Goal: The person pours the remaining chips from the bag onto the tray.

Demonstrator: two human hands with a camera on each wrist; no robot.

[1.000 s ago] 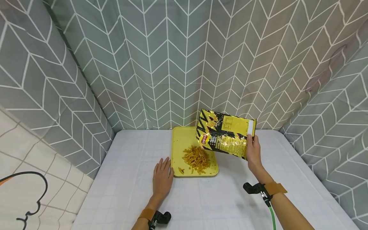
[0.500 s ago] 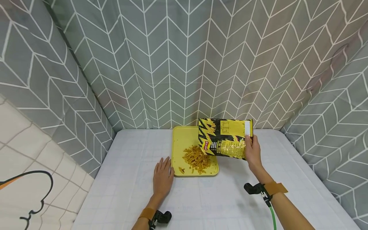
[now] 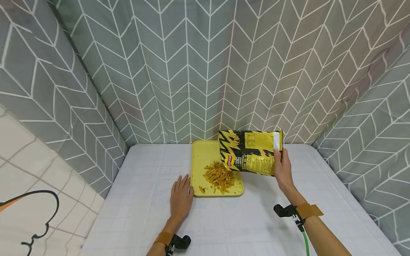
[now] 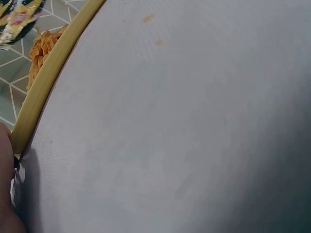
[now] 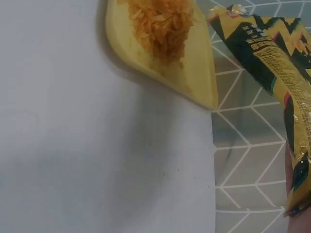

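Grey chevron-patterned curtains (image 3: 192, 71) close in a white cloth-covered surface (image 3: 144, 213) before you. Your left hand (image 3: 181, 197) lies flat and relaxed on it, fingers straight, touching the near left edge of the yellow tray (image 3: 201, 156). The tray holds a heap of orange-yellow snack sticks (image 3: 220, 176), with a few loose bits beside it. Your right hand (image 3: 283, 170) grips the far end of a yellow-and-black snack bag (image 3: 250, 152), held nearly level above the tray's right side, its mouth toward the heap. Pouring looks close to finished; tilting the mouth down again over the tray would bring out any remainder.
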